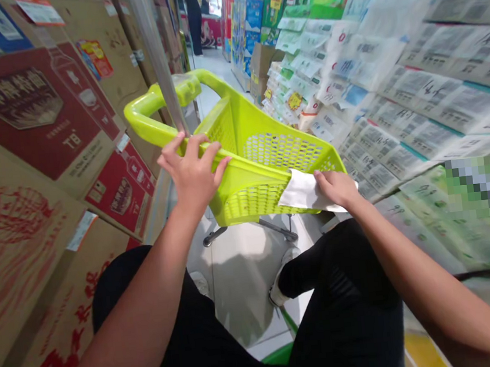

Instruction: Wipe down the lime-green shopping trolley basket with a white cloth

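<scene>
A lime-green plastic shopping cart (265, 167) with perforated sides stands in front of me, its handle toward the far left. My left hand (195, 168) grips the near top rim, fingers over the edge and thumb to the right. Farther right along the same rim, my right hand (337, 188) presses a white wipe (305, 192) against the cart's side, thumb on top. The wipe drapes over the rim; whether it is paper or cloth I cannot tell. The fingers under it are hidden.
Stacked cardboard cartons (27, 107) line the left side. A metal pole (156, 52) rises by the cart handle. Packs of tissue paper (431, 82) are piled high on the right. A person (193, 14) stands far down the aisle. Something green (280, 355) lies beneath me.
</scene>
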{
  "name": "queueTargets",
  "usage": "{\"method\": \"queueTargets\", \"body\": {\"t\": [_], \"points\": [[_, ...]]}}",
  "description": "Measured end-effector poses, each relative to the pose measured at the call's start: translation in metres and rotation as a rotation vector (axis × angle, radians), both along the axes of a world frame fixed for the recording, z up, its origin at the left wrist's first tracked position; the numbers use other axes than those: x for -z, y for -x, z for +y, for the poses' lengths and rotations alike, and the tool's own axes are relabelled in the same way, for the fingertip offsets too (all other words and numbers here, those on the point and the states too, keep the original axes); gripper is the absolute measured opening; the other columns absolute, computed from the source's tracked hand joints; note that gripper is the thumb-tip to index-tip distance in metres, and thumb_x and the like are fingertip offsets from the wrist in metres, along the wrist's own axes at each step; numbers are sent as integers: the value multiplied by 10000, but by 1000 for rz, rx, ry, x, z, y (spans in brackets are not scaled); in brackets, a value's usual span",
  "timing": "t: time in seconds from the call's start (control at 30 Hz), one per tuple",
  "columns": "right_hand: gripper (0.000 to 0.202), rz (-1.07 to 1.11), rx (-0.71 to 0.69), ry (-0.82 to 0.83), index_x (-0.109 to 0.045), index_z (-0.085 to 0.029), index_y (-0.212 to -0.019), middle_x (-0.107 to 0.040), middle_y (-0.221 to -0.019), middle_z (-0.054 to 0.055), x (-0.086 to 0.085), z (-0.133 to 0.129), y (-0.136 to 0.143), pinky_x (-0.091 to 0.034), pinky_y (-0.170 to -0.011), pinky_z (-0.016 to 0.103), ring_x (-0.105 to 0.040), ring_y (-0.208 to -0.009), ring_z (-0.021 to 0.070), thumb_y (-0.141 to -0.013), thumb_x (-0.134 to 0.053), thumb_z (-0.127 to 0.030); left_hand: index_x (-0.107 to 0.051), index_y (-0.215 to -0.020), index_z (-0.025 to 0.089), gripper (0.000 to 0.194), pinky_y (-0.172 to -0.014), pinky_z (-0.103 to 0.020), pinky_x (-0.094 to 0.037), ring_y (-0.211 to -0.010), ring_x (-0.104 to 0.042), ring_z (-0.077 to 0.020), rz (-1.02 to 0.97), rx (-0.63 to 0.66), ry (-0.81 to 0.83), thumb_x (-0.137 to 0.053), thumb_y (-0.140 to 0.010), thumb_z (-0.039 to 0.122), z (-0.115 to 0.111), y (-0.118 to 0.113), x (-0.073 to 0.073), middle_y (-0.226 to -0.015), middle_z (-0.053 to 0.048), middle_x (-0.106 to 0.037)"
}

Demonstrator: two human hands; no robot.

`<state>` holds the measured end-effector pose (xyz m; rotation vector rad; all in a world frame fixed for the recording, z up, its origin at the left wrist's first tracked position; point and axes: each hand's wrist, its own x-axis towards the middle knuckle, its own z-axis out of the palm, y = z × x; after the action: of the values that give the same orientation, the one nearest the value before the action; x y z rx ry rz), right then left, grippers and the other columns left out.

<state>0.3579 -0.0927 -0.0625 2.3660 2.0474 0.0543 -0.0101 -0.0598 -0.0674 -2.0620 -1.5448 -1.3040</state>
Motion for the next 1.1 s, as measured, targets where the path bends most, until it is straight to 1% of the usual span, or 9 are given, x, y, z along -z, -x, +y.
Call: {"method": "queueTargets", "body": {"t": [0.07,0.13,0.33,0.43,0.57,0.7,0.8,0.97,1.1], "points": [[810,-5,41,5,-785,-156,-1070,-775,-1114,228,1,-2,-9,-496,-784,384,-728,-1082,374,-1057,-122,-621,-711,-1175,277,284,-1155,-686,-232,-1476,-313,-435,-18,6,-15,-641,-953,439,-2,-5,3,-1393,-111,-650],[791,31,20,12,-790,-172,-1040,-780,-1120,214,-3,2,4,-506,-785,383,-731,-1074,369,-1051,-150,-638,-718,-1155,279,272,-1166,-669,-240,-1463,-317,-418,-31,6,-33,-619,-966,448,-6,-14,5,-1362,-93,-667],[585,382,-294,-63,-753,-203,-954,-786,-1129,108,-31,42,121,-488,-780,321,-708,-1038,296,-1041,-275,-529,-712,-1201,278,279,-1157,-654,-228,-1472,-330,-432,-15,5,-38,-583,-1000,424,-19,-43,3,-1369,-111,-674],[531,640,-466,-63,-720,-180,-933,-782,-1057,71,-37,58,152,-485,-769,285,-686,-966,240,-1027,-308,-502,-709,-1210,301,266,-1149,-673,-215,-1510,-308,-438,-28,6,-5,-591,-996,406,-22,-42,-1,-1403,-109,-658],[503,735,-491,-93,-717,-162,-1022,-774,-1068,62,-27,54,112,-490,-798,279,-673,-935,211,-1019,-341,-497,-694,-1238,314,283,-1140,-714,-200,-1532,-290,-443,-25,1,23,-606,-990,420,-17,-20,-4,-1471,-102,-626],[554,360,-335,-1,-752,-161,-1015,-786,-1030,118,-10,32,41,-481,-789,324,-704,-914,261,-1035,-334,-526,-669,-1286,296,332,-1147,-746,-174,-1545,-256,-451,-27,-27,26,-622,-981,418,-12,-1,-3,-1587,-101,-528],[696,94,-192,56,-776,-151,-992,-785,-1043,190,-2,17,11,-480,-779,362,-738,-981,327,-1066,-214,-554,-662,-1297,304,343,-1123,-767,-190,-1542,-240,-467,1,-62,33,-618,-981,429,-14,2,-1,-1650,-69,-454],[824,-75,-93,67,-780,-144,-972,-777,-1061,236,1,9,9,-493,-754,393,-745,-1037,376,-1071,-92,-586,-685,-1256,284,310,-1133,-748,-225,-1526,-258,-449,-42,-88,10,-653,-958,362,-21,-9,3,-1515,-125,-582],[863,5,-220,49,-779,-179,-940,-791,-1039,198,-9,21,53,-505,-763,375,-747,-1028,347,-1057,-72,-659,-709,-1214,271,277,-1147,-736,-226,-1524,-266,-456,-113,-98,10,-639,-968,375,-22,-22,4,-1502,-145,-582]]}}
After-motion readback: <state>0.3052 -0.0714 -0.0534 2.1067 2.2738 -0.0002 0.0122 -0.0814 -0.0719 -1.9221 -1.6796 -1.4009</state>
